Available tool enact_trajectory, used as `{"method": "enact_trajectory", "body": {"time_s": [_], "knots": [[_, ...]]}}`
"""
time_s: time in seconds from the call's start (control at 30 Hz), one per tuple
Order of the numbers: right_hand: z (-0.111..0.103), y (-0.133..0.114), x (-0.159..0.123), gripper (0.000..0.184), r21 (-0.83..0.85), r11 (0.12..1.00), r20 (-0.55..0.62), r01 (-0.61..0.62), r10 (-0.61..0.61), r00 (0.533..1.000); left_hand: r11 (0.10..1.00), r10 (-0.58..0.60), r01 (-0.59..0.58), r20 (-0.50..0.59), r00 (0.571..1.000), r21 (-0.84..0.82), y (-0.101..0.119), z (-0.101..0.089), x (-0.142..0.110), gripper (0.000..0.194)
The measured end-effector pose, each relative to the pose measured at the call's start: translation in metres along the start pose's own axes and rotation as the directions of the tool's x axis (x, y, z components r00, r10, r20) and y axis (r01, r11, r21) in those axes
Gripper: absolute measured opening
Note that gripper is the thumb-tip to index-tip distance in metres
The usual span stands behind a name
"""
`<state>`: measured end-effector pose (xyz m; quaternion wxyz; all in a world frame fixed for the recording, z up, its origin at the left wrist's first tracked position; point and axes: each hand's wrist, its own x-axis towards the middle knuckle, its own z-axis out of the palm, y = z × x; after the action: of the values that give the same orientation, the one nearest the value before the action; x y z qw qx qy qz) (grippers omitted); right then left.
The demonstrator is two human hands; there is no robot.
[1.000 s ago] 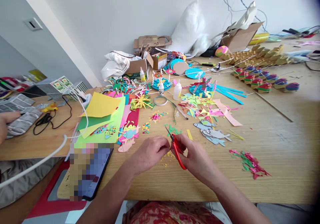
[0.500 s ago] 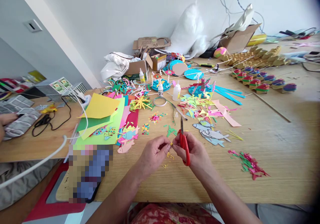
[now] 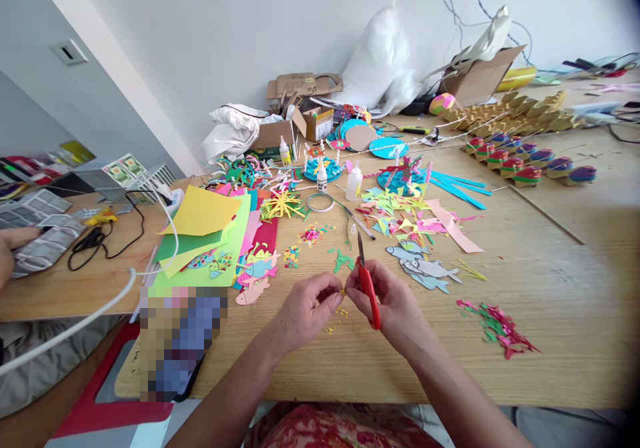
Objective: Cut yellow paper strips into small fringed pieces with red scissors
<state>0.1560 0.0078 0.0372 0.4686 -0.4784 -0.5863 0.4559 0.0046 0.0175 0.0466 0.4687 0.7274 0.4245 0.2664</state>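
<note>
"Head view: what is held?"

"By the right hand (image 3: 387,295), curled nearly shut, the red scissors (image 3: 369,291) are gripped; by the pinched left hand (image 3: 313,305), a tiny yellow piece (image 3: 343,292) is held above the surface (image 3: 430,381)."

"And farther back?"

"Three bottles (image 3: 354,183) are seen, their print too small to be read. Beyond, two open cardboard boxes (image 3: 319,124) are placed near the wall (image 3: 240,35); the smaller is marked with a label, also illegible."
</note>
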Motion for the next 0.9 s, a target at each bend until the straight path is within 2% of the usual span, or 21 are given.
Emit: {"method": "enact_trajectory", "body": {"time_s": [0.2,0.33,0.43,0.63,0.9], "knots": [[0.003,0.004,-0.003,0.014,-0.094,0.994,-0.040,0.047,-0.051,0.998,1.000,-0.005,0.001,-0.158,0.987,-0.029,-0.004,0.009,0.001,0.017],[-0.004,0.001,-0.011,0.014,-0.306,0.946,0.069,0.106,-0.089,0.994,0.982,-0.042,0.007,-0.180,0.983,-0.190,-0.005,0.004,0.000,0.015],[-0.009,0.003,-0.020,0.017,-0.395,0.910,0.175,0.126,-0.060,0.983,0.947,-0.061,-0.008,-0.205,0.977,-0.322,-0.005,-0.001,-0.002,0.014],[-0.008,0.008,-0.031,0.021,-0.449,0.889,0.221,0.089,0.014,0.975,0.895,-0.037,-0.083,-0.258,0.965,-0.438,-0.004,0.000,-0.001,0.014],[-0.003,0.006,-0.030,0.023,-0.435,0.898,0.204,0.070,0.022,0.979,0.920,-0.030,-0.081,-0.274,0.961,-0.383,-0.003,0.004,-0.002,0.015]]}}
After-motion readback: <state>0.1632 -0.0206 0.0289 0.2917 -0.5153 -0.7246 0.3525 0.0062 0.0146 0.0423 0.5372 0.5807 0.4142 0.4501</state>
